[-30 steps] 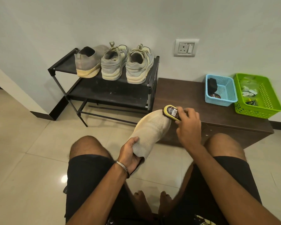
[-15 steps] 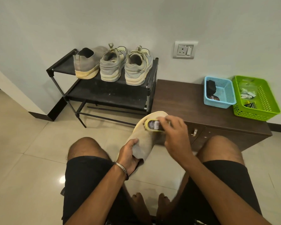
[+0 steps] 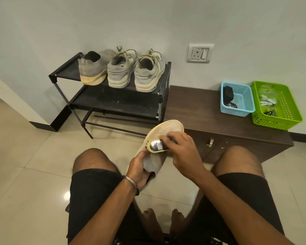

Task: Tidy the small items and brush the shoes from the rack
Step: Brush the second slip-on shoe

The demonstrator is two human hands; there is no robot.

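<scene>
Black rack [image 3: 162, 80] bearing three shoes [image 3: 121, 71], cabinet [image 3: 198, 110] bearing two baskets [image 3: 237, 110]

Wall socket [image 3: 200, 53] above low dark wood counter [image 3: 198, 110]; glossy tiled floor [image 3: 25, 156]; dark skirting [image 3: 48, 125] along wall.

Bare floor tiles [image 3: 25, 165] stretch wide on the near left, open to a reaching hand. The black shoe rack [image 3: 113, 101] stands far left against the wall; three shoes [image 3: 121, 71] fill most of its top shelf, leaving a bare strip at its left end, and the lower shelf lies open. On the worktop [image 3: 193, 106], the left half is bare; the blue basket [image 3: 237, 99] and green basket [image 3: 276, 105], touching, block the far right.
</scene>
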